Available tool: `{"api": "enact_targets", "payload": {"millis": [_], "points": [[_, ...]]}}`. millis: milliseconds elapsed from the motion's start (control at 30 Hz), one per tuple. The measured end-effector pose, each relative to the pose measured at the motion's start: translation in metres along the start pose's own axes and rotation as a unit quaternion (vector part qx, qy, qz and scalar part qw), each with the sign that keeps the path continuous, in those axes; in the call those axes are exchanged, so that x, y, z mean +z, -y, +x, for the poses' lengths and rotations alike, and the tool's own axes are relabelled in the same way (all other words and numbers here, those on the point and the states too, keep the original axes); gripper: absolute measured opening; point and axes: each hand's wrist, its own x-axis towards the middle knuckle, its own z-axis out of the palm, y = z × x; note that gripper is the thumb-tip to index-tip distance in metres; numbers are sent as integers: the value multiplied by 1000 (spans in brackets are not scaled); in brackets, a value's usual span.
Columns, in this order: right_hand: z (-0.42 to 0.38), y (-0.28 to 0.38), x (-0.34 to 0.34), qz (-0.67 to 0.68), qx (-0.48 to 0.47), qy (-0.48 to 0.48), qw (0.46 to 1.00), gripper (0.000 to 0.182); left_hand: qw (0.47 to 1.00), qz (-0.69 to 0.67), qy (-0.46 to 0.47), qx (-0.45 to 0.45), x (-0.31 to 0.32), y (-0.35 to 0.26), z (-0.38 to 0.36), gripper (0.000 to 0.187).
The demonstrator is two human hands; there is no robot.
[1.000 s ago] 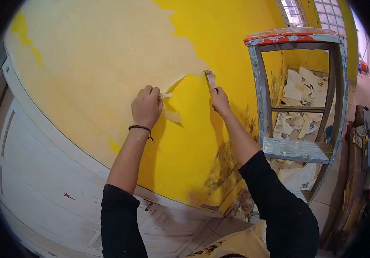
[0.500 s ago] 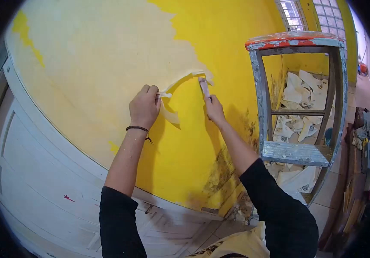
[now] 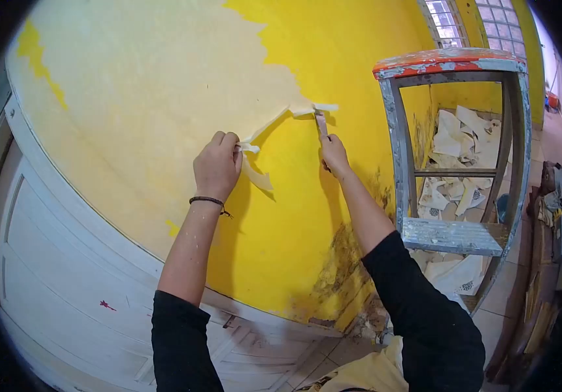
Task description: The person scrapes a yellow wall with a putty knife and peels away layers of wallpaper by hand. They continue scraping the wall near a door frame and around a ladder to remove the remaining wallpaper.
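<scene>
A loosened strip of pale wall covering point(image 3: 270, 125) curls away from the yellow wall point(image 3: 281, 215). My left hand point(image 3: 218, 166) pinches the strip's lower left end, where a loose flap hangs below the fingers. In my right hand point(image 3: 335, 155) is a scraper point(image 3: 321, 123), its handle gripped and its blade against the strip's upper right end. A short curled piece sticks out to the right above the blade. Cream covering point(image 3: 163, 85) still lies on the wall to the upper left.
A paint-spattered stepladder point(image 3: 451, 235) stands on the right. Behind it, torn scraps point(image 3: 454, 137) litter the floor. A white panelled door point(image 3: 65, 255) is at lower left. Dark stains mark the lower wall. Assorted items point(image 3: 555, 215) lie along the far right.
My right hand and the scraper have moved slightly right and up along the strip's edge, and the strip's right end now sticks out further. My left hand has barely shifted.
</scene>
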Motion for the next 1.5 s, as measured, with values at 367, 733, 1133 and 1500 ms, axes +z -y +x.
{"api": "enact_targets", "payload": {"millis": [367, 733, 1133, 1500], "points": [[47, 20, 13, 98, -38, -138, 985, 41, 1000, -11, -7, -6, 6, 4, -5, 12], [131, 63, 32, 161, 24, -179, 970, 19, 1000, -26, -10, -8, 7, 8, -9, 12], [130, 135, 22, 119, -158, -101, 975, 46, 998, -59, -36, -12, -4, 3, 5, 10], [84, 224, 19, 130, -206, -71, 967, 38, 996, -26, -81, 7, -41, 1, 33, 11]]}}
